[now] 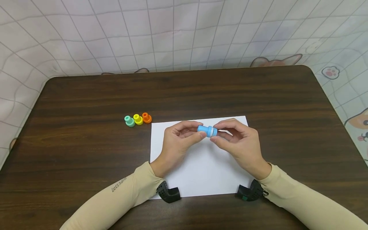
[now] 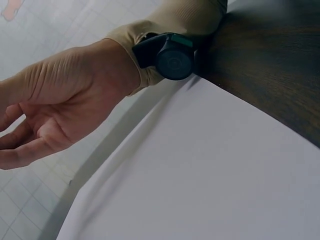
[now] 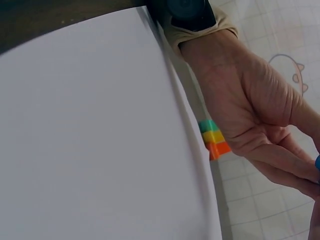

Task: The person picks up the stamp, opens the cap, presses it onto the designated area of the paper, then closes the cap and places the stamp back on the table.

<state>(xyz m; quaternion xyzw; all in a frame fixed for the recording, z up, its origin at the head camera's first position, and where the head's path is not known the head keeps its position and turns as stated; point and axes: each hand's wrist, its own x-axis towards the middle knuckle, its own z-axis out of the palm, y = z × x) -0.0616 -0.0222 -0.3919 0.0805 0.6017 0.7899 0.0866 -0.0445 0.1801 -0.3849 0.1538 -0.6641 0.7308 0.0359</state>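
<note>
Over the paper, a small blue toy stamp (image 1: 203,129) lies sideways between both hands, its narrow handle to the left and a pale band near its wider right end. My left hand (image 1: 179,140) pinches the handle end between thumb and fingers. At the wider end, the thumb and fingertips of my right hand (image 1: 240,142) grip the cap. Only a sliver of the blue stamp (image 3: 318,162) shows at the edge of the right wrist view; the left wrist view shows the left hand (image 2: 75,95) without it.
A white sheet of paper (image 1: 201,172) lies on the dark wooden table (image 1: 86,143) beneath the hands. Left of its far corner stand a teal stamp (image 1: 130,121), a yellow stamp (image 1: 138,119) and an orange stamp (image 1: 147,118), side by side. A tiled-pattern curtain (image 1: 184,35) hangs behind.
</note>
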